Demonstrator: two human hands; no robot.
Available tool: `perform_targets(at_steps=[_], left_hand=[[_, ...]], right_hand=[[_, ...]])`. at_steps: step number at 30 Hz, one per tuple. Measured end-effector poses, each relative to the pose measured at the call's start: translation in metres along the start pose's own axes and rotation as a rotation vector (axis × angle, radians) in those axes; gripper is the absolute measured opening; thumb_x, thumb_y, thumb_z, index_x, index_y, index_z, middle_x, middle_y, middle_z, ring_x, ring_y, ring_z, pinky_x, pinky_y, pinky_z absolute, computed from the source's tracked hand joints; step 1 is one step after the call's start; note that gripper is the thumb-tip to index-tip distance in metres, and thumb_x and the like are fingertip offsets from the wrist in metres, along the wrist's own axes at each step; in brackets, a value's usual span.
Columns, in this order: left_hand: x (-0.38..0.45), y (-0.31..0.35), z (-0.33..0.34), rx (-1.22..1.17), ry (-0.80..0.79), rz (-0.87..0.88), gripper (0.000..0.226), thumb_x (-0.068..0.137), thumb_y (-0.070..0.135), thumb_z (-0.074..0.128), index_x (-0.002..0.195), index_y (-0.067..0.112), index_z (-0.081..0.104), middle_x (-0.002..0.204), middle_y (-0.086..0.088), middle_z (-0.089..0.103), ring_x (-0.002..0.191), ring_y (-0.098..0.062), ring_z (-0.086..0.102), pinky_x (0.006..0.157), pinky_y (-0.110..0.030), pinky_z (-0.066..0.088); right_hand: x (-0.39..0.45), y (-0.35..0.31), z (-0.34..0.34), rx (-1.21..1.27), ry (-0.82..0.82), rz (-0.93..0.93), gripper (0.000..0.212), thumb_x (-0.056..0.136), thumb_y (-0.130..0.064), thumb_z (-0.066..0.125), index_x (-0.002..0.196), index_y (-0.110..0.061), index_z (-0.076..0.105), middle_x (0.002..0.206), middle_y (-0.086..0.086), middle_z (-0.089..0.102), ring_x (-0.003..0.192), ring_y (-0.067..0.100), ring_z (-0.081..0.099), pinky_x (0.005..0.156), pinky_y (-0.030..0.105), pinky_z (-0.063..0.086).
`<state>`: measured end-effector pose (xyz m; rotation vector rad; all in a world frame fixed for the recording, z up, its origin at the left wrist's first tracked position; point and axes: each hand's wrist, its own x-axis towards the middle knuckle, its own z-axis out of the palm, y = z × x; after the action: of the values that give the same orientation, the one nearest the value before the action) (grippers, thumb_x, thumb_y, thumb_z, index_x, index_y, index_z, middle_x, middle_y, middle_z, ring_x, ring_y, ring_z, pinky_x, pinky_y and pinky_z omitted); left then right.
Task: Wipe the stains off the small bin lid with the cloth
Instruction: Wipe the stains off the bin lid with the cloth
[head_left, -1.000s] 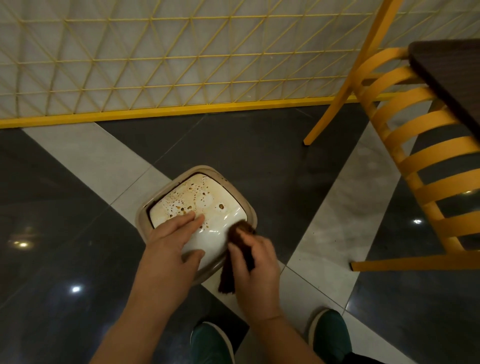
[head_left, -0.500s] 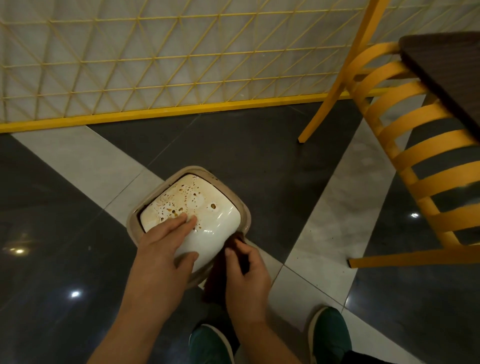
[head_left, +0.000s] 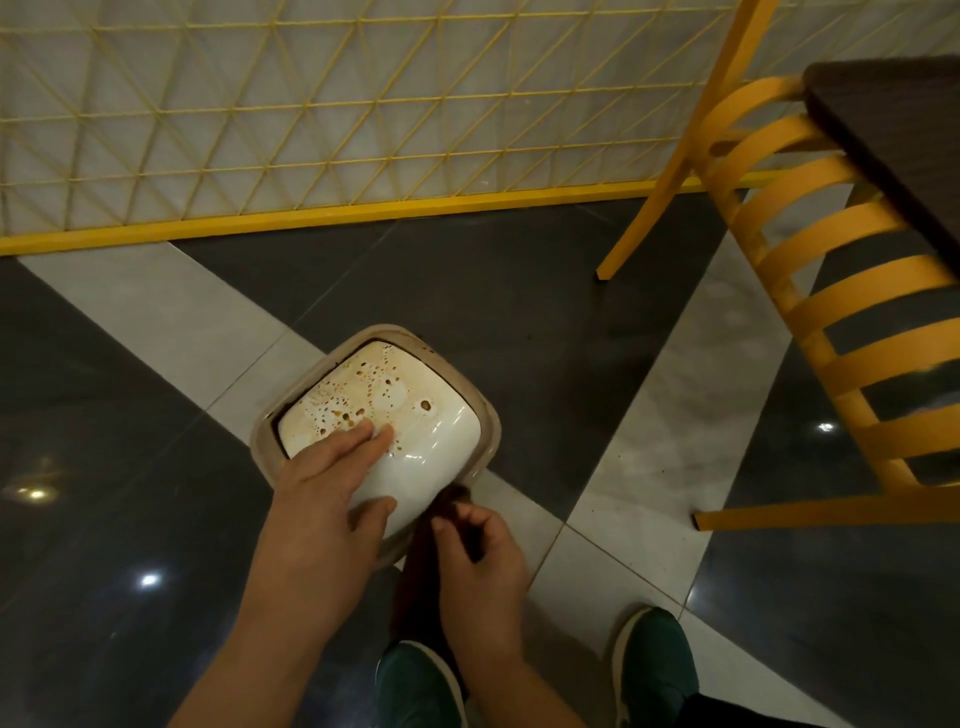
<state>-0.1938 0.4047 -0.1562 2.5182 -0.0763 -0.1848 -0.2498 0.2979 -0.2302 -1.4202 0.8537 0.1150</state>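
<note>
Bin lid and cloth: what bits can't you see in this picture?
Head view only:
- Near part of the bin lid: covered by the left hand.
- Most of the dark cloth: behind the right hand, so its size and shape are unclear.
- The bin under the lid: hidden by the lid itself.
- Yellow chair: cut off by the right edge.

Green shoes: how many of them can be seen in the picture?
2. One green shoe is at the bottom centre, partly behind the right hand; the other green shoe is further right.
</note>
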Motion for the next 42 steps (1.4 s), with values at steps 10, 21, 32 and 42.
perform_targets(at_steps=[10, 21, 32, 42], left_hand=[[0.0, 0.001, 0.0, -0.021, 0.005, -0.007, 0.062, 0.077, 0.008, 0.072, 0.131, 0.029, 0.051, 0.132, 0.019, 0.04, 0.113, 0.015, 0.016, 0.103, -0.02, 0.021], [0.0, -0.002, 0.002, -0.025, 0.006, -0.014, 0.061, 0.078, 0.008, 0.071, 0.132, 0.029, 0.051, 0.137, 0.015, 0.04, 0.117, 0.011, 0.018, 0.104, -0.021, 0.021], [0.005, -0.016, -0.01, 0.046, -0.084, 0.05, 0.064, 0.076, 0.013, 0.073, 0.129, 0.039, 0.049, 0.136, 0.022, 0.039, 0.125, 0.003, 0.027, 0.107, -0.027, 0.027], [0.004, -0.006, -0.02, 0.221, -0.043, 0.003, 0.081, 0.068, 0.029, 0.078, 0.139, 0.033, 0.04, 0.138, 0.005, 0.043, 0.125, -0.017, 0.03, 0.106, -0.039, 0.03]], right_hand=[[0.033, -0.033, -0.006, 0.046, 0.138, 0.018, 0.012, 0.093, -0.023, 0.06, 0.097, -0.035, 0.062, 0.098, -0.015, 0.063, 0.091, 0.004, 0.059, 0.079, 0.019, 0.051], [0.044, -0.04, -0.021, 0.005, 0.144, 0.009, 0.013, 0.093, -0.025, 0.06, 0.102, -0.035, 0.058, 0.098, -0.016, 0.058, 0.088, 0.004, 0.056, 0.08, 0.024, 0.05], [0.015, -0.004, -0.031, -0.156, 0.041, 0.114, 0.023, 0.094, -0.026, 0.057, 0.088, -0.048, 0.054, 0.1, -0.012, 0.059, 0.094, 0.015, 0.062, 0.087, 0.043, 0.056], [0.073, -0.08, -0.035, -0.157, -0.134, -0.177, 0.019, 0.095, -0.026, 0.057, 0.102, -0.043, 0.061, 0.099, -0.026, 0.058, 0.096, 0.0, 0.056, 0.084, 0.022, 0.049]])
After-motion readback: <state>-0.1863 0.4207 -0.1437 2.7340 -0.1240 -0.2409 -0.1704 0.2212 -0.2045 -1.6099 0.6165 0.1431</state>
